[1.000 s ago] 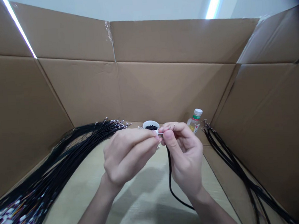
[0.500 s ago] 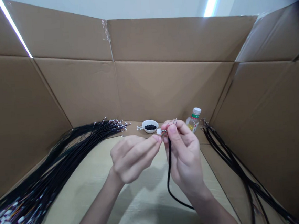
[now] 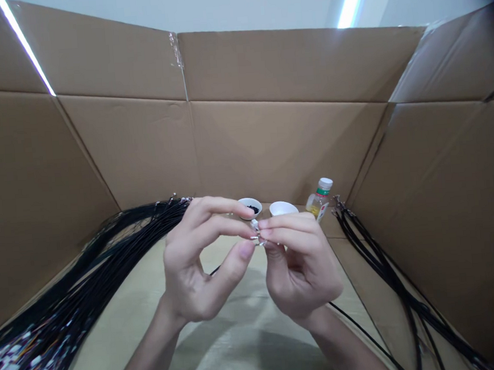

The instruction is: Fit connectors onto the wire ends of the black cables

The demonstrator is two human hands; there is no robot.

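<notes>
My right hand is closed, its fingertips pinching a small white connector. Thin wire ends with metal tips stick out just below the connector, close to the fingertips of both hands. My left hand faces it from the left with thumb and fingers curved and apart. Its middle finger and thumb are beside the wire tips; whether they touch them I cannot tell. A black cable passes behind my right wrist, and its middle run is hidden by the hands.
A large bundle of black cables with white connectors lies along the left. Behind my hands stand a bowl of black pieces, a white bowl and a bottle. More black cables lie right. Cardboard walls surround the table.
The white connector has passed from my left fingertips to my right ones. My left hand has opened its pinch, and my right hand has turned over and lowered, uncovering the white bowl.
</notes>
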